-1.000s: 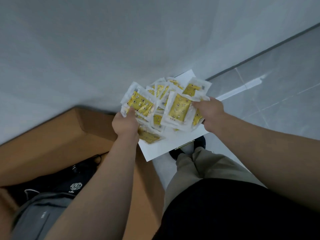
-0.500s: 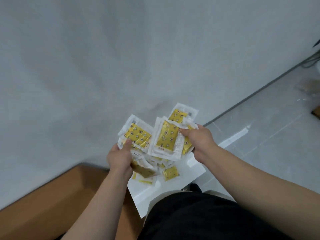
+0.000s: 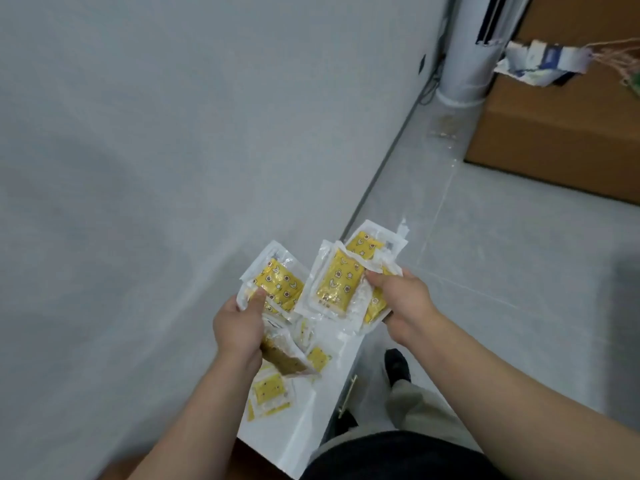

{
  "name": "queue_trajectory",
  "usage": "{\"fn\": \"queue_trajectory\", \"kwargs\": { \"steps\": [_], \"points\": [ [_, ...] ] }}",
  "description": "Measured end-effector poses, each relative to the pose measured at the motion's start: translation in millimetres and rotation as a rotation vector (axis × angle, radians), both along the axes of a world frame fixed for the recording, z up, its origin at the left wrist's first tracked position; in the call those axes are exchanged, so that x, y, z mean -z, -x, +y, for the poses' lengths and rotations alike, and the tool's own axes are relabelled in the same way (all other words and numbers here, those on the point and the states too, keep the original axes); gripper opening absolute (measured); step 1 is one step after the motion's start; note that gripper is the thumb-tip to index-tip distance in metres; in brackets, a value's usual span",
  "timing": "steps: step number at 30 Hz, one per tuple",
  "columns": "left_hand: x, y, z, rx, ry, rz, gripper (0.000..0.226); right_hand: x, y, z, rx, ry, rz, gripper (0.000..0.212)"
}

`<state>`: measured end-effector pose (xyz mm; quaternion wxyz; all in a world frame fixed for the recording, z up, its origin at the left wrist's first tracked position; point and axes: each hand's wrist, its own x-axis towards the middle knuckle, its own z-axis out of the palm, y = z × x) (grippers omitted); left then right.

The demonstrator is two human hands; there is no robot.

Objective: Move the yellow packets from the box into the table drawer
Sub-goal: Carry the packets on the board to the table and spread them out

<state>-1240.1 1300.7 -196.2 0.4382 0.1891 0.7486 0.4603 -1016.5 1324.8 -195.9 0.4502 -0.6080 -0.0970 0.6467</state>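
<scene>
Packets (image 3: 337,284) stay gripped in both hands while the view has swung right since half a second ago. The left hand (image 3: 237,327) pinches one bunch and the right hand (image 3: 401,303) another, just above the open white drawer (image 3: 341,355). Loose packets (image 3: 272,389) lie inside it. A carton (image 3: 554,126) stands on the floor (image 3: 519,271), well apart.

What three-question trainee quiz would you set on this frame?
1. True or false: the left hand holds nothing.
2. The loose packets lie: A) in the white drawer; B) on the floor; C) on a chair.
3. Fill in: the right hand grips a packet bunch coloured ___.
Key: 1 false; 2 A; 3 yellow.
</scene>
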Motion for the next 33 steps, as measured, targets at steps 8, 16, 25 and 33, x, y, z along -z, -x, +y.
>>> {"fn": "queue_trajectory", "kwargs": {
  "steps": [8, 16, 25, 33],
  "points": [
    [-3, -133, 27, 0.389, 0.02, -0.037, 0.008, -10, -129, -51, 0.386, 0.014, -0.031, 0.02],
    [-10, -325, 65, 0.689, 0.013, -0.061, 0.012, -1, -296, -79, 0.718, 0.005, 0.029, 0.02],
    [-31, -573, 78, 0.852, 0.006, -0.089, 0.004, -11, -507, -105, 0.897, 0.027, 0.013, 0.019],
    [-19, -750, 98, 1.055, 0.045, -0.047, 0.005, -3, -656, -114, 1.094, 0.046, 0.023, 0.02]
  ]
}}
